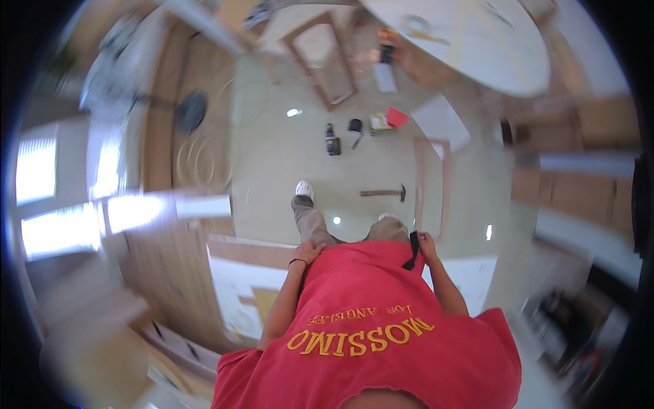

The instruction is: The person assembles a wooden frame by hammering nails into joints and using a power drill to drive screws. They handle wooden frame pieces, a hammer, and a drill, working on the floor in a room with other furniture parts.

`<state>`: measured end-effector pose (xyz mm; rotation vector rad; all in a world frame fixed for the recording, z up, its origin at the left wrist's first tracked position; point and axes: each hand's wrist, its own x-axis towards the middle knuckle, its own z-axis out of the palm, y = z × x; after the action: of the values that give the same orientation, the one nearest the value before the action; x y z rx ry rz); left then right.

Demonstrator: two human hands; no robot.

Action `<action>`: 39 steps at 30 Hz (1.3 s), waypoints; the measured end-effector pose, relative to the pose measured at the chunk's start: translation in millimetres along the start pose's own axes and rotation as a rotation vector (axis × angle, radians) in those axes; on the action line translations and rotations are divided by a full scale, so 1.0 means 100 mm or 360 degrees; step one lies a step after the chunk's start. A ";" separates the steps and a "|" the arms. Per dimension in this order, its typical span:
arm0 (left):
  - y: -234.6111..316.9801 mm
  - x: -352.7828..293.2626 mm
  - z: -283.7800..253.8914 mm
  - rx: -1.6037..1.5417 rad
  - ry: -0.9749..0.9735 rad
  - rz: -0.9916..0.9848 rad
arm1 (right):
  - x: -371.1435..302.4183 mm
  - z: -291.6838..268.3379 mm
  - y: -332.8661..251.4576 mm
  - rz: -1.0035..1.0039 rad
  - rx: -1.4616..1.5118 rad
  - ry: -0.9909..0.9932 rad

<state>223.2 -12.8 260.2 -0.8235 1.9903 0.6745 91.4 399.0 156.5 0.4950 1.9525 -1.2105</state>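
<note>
My right hand [426,246] is closed at the side of my red T-shirt [368,293], by its lower edge. A short black strap [413,251] hangs from its fingers over the shirt. On the other side, my left hand [309,252] presses at the shirt's hem and the top of my grey-brown trousers [315,223]. Its fingers look curled; what they hold is hidden. On the floor ahead of my feet lies a claw hammer [383,193] with a wooden handle. Farther off are a black power tool [332,142] and a small black object [355,127].
A slim wooden frame [446,191] lies right of the hammer, near a white sheet [441,121]. Another wooden frame [300,51] lies farther off. A pale oval tabletop [504,61] fills the far right. Wooden boards [163,266] line the left; cardboard boxes [572,194] stand right.
</note>
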 end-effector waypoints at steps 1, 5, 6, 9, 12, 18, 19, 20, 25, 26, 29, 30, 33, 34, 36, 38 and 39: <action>-0.12 0.21 -0.22 0.0239 -0.0111 0.0111 | -0.12 0.22 0.11 0.0101 0.0126 0.0112; -0.69 0.83 -1.12 0.0736 -0.0659 0.0716 | -0.65 1.51 0.56 0.0380 0.0405 0.0603; -0.61 0.64 -1.51 0.0727 -0.0927 0.0779 | -0.84 1.92 0.69 0.0407 0.0403 0.0706; -0.57 0.52 -2.32 0.0797 -0.1213 0.0988 | -1.32 2.79 0.58 0.0224 -0.0288 0.0306; -0.42 0.49 -2.88 0.0694 -0.1370 0.0753 | -1.36 3.38 0.40 0.0606 0.0459 0.0251; -0.35 1.08 -2.90 0.1445 -0.1608 0.0855 | -0.72 4.49 0.46 0.0416 0.0815 0.1250; -0.41 1.29 -2.85 0.1502 -0.1478 0.1040 | -0.52 4.69 0.44 0.0446 0.0841 0.1301; -0.48 1.53 -2.87 0.1579 -0.1352 0.1221 | -0.28 4.89 0.43 0.0486 0.0895 0.1352; 0.16 2.55 -1.89 0.1262 -0.1189 0.0812 | 0.80 6.23 0.94 0.0705 0.1034 0.1146; 0.31 2.84 -1.54 0.1273 -0.1183 0.0843 | 1.05 6.49 1.14 0.0743 0.1155 0.0971; 0.40 4.71 -0.57 0.1643 -0.0989 0.1904 | 1.68 6.94 1.39 0.0818 0.0775 0.0431; 0.59 5.12 -0.18 0.1760 -0.0999 0.1896 | 1.97 7.05 1.52 0.0881 0.0705 0.0458; 1.19 6.08 0.88 0.2085 -0.0531 0.1960 | 2.86 6.68 1.86 0.0923 0.0475 0.0636; 1.39 6.35 1.19 0.2077 -0.0390 0.1903 | 3.13 6.43 1.94 0.0807 0.0343 0.0928; 1.77 6.70 1.72 0.1985 -0.0179 0.1959 | 3.56 5.78 2.05 0.0441 0.0156 0.1492; 2.08 6.76 2.13 0.1925 0.0024 0.2020 | 3.85 5.15 2.06 0.0245 -0.0148 0.1753; 2.27 6.82 2.29 0.1899 0.0129 0.2026 | 4.04 4.94 2.11 0.0152 -0.0225 0.1844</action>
<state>-116.9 94.6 -404.5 1.2076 2.3002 -0.0444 178.2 37.1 -403.0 1.4107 2.8583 -0.7243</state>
